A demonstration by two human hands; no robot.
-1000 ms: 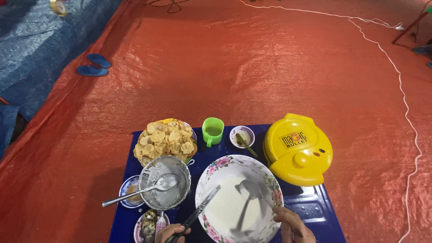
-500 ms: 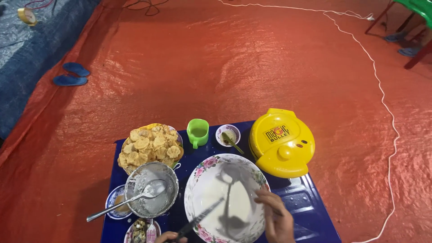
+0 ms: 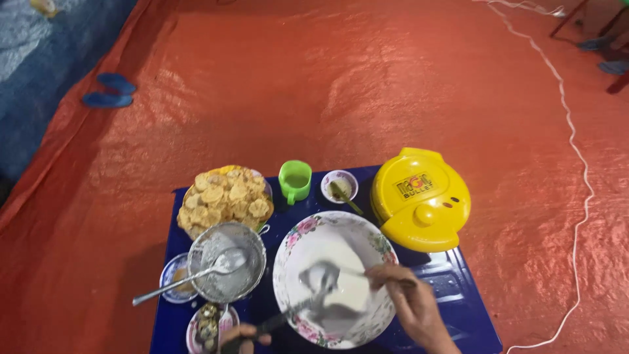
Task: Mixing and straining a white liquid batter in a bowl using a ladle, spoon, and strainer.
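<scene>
Since the earlier frame the ladle (image 3: pixel 321 275) has swung from the far part of the floral bowl (image 3: pixel 296 239) down toward its middle, and the right hand (image 3: pixel 407 303) has moved lower and further right.

Along the left edge of the blue table (image 3: pixel 452 288) sit a small saucer (image 3: pixel 171 275), a metal sieve (image 3: pixel 226 262) with a spoon (image 3: pixel 196 278) resting in it, and behind them a plate of golden fried snacks (image 3: pixel 224 196). At the near edge, the left hand (image 3: pixel 244 335) has its fingers wrapped around the handle of dark tongs (image 3: pixel 288 313), whose tips reach over the bowl's rim. The bowl, holding white batter, sits at the table's middle. The right hand's fingers are clamped on the ladle's handle. Behind the bowl stand a green cup (image 3: pixel 295 180) and a small dish (image 3: pixel 339 185). A yellow round appliance (image 3: pixel 420 200), lid shut, fills the far right corner.
</scene>
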